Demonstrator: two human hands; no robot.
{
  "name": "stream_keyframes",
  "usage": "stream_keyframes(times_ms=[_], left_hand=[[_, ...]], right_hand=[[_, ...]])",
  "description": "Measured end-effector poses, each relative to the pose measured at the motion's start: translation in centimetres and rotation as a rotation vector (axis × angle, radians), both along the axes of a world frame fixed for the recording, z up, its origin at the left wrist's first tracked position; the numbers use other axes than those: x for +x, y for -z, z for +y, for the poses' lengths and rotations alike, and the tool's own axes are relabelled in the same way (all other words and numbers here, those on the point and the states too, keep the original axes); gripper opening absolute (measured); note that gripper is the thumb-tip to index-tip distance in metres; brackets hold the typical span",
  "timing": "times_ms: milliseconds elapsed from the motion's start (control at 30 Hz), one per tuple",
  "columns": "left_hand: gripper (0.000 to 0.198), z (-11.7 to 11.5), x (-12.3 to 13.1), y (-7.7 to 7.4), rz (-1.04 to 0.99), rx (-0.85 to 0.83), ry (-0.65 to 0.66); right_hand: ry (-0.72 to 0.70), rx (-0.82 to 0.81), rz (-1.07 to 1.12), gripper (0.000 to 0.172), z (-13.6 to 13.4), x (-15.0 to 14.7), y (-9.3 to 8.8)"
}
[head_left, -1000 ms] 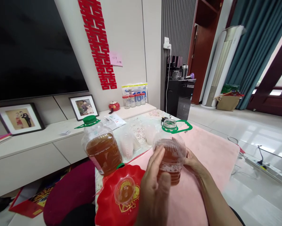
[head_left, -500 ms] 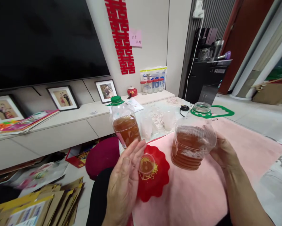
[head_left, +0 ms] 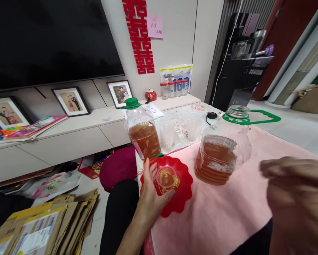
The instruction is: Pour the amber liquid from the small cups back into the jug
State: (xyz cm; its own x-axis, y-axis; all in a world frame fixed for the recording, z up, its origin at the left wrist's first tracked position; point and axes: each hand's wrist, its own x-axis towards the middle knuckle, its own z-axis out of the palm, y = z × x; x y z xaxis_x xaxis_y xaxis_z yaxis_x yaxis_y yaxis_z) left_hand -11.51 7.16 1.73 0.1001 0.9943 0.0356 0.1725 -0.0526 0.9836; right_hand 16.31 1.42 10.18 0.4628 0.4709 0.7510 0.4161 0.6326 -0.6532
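My left hand point(head_left: 155, 193) curves around the near left side of a small clear cup point(head_left: 166, 178) of amber liquid, fingers and thumb apart; whether it touches the cup I cannot tell. That cup stands on a red scalloped plate point(head_left: 184, 191) with gold print. To the right stands an uncapped clear plastic jug point(head_left: 216, 161), part full of amber-brown liquid, with a green handle ring at its neck. Smeared by motion, my right hand point(head_left: 294, 187) is in the air right of this jug, apart from it. Behind the plate, a second jug point(head_left: 145, 136) wears a green cap.
A pink cloth point(head_left: 228, 205) covers the near table. Plastic cups point(head_left: 166, 134) and a black tape-measure-like item point(head_left: 211, 115) sit farther back. Left are a maroon stool point(head_left: 118, 168) and flattened cardboard point(head_left: 65, 223). Lidded jars point(head_left: 171, 90) line the cabinet by the wall.
My right hand has let go of the uncapped jug, which now stands upright, and has moved right. My left hand has turned from flat beside the cup to curved around it.
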Motion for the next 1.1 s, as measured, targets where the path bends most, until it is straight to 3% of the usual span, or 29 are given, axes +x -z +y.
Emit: stream_keyframes(times_ms=[100,167,333,467,767,1100], left_hand=[[0.127,0.3,0.5,0.0,0.013,-0.041,-0.006],[0.128,0.5,0.8,0.0,0.014,-0.050,0.002],[0.126,0.8,1.2,-0.1,0.028,-0.046,-0.005],[0.119,0.9,1.3,0.2,0.010,-0.038,0.004],[0.111,0.2,1.2,-0.3,-0.021,0.000,0.037],[0.106,-2.3,1.3,-1.8,-0.031,-0.024,0.126]], right_hand=[[-0.296,-0.178,-0.311,0.021,-0.1,-4.4,0.6],[-0.415,-0.301,-0.419,0.017,1.0,-6.6,1.8],[-0.438,-0.588,-0.418,0.019,4.1,-8.8,5.7],[-0.437,-0.693,-0.383,0.022,5.2,-9.1,7.3],[-0.575,-0.770,-0.256,0.027,5.9,-9.7,6.7],[-0.693,-0.827,-0.058,0.038,4.1,-9.2,5.0]])
